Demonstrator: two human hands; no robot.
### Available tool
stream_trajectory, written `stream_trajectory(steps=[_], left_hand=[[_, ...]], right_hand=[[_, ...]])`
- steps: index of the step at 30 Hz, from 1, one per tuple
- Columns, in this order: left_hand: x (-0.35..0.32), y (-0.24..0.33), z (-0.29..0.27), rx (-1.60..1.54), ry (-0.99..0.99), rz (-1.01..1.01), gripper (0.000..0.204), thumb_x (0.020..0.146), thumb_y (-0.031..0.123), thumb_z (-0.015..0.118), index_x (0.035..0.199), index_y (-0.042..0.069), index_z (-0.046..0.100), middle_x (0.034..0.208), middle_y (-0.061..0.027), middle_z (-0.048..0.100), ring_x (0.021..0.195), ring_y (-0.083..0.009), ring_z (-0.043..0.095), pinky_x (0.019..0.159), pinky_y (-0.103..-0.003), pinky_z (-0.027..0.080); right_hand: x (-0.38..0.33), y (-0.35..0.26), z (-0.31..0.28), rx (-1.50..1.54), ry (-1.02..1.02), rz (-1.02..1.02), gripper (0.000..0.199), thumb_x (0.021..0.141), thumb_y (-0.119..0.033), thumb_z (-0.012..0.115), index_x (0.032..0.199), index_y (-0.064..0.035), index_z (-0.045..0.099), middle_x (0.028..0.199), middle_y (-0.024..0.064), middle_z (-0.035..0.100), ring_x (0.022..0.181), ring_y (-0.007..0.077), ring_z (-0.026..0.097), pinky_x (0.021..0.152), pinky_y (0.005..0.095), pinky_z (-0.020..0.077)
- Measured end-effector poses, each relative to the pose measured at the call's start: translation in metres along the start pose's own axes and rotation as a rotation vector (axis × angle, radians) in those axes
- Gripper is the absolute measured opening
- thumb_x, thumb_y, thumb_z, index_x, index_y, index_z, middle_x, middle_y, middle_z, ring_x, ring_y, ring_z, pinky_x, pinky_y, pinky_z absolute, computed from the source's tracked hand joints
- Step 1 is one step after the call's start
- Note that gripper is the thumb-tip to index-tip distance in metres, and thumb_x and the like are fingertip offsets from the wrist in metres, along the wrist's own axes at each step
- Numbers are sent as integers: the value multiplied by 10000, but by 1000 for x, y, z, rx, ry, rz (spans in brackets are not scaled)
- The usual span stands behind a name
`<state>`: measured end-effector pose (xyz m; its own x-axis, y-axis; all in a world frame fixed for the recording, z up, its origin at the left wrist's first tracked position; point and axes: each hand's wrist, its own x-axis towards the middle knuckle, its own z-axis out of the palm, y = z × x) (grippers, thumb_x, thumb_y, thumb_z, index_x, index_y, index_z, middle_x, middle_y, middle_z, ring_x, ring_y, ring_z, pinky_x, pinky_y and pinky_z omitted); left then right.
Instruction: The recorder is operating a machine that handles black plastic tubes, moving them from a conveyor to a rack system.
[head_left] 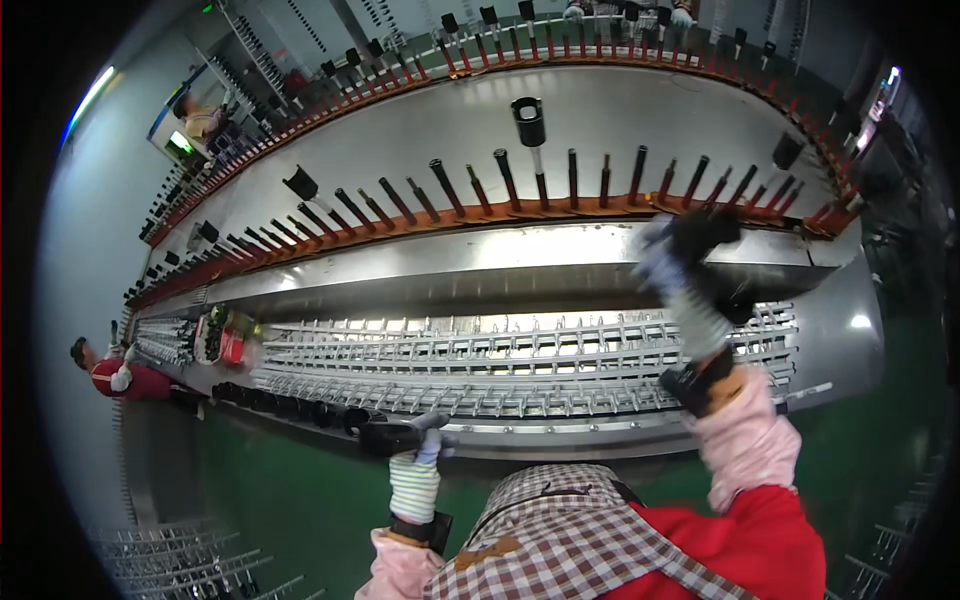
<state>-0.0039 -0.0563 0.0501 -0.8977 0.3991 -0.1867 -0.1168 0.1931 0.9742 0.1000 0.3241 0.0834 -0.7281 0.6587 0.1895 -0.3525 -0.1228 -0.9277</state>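
Note:
My left hand, in a striped knit glove, holds a short black cylinder low in front of me, just before the metal rack. My right hand, gloved and blurred, reaches up to the row of black pins on the orange conveyor rail and grips a black cylindrical piece at the rail. A few pins carry black cylinder caps, one tall, one at the left, one at the right.
A wire rack with rows of prongs lies before me, with a line of black cylinders along its near left edge. A second pin rail runs at the back. A person in red stands at the left; another person is far left.

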Motion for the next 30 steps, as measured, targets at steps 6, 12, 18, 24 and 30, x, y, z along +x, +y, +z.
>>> stream_trajectory(steps=[6,12,18,24,30], left_hand=[[40,-64,-4,-109,68,99,287,860,192,647,1087,24,597,828,-32,624,698,-116,607,604,-232,493],[88,-95,-2,-492,-165,-60,149,875,124,614,1000,43,620,763,-4,606,610,-97,573,516,-226,455],[128,-124,8,-730,-79,-432,179,873,86,577,1045,55,540,767,-37,590,471,-155,551,393,-299,450],[136,-133,4,183,-348,154,572,866,109,595,1307,36,239,773,-53,569,499,-132,496,394,-281,417],[144,-130,22,135,-333,125,175,870,140,603,1008,50,544,721,-44,559,397,-118,461,352,-256,389]], right_hand=[[-124,123,107,841,-253,547,326,905,-233,557,1098,29,552,969,86,626,825,160,615,740,255,519],[-149,192,147,751,-36,683,277,894,-290,567,1041,-59,605,905,47,631,766,122,612,665,243,514],[-140,184,165,-733,-155,-91,295,825,-55,558,1120,-61,558,901,40,630,816,133,584,709,253,480],[-132,198,120,57,104,296,294,822,24,558,1107,-50,556,924,59,632,840,160,600,746,295,494],[-103,221,92,-381,27,237,180,911,-167,549,1071,-85,565,822,30,620,604,142,595,477,280,485]])
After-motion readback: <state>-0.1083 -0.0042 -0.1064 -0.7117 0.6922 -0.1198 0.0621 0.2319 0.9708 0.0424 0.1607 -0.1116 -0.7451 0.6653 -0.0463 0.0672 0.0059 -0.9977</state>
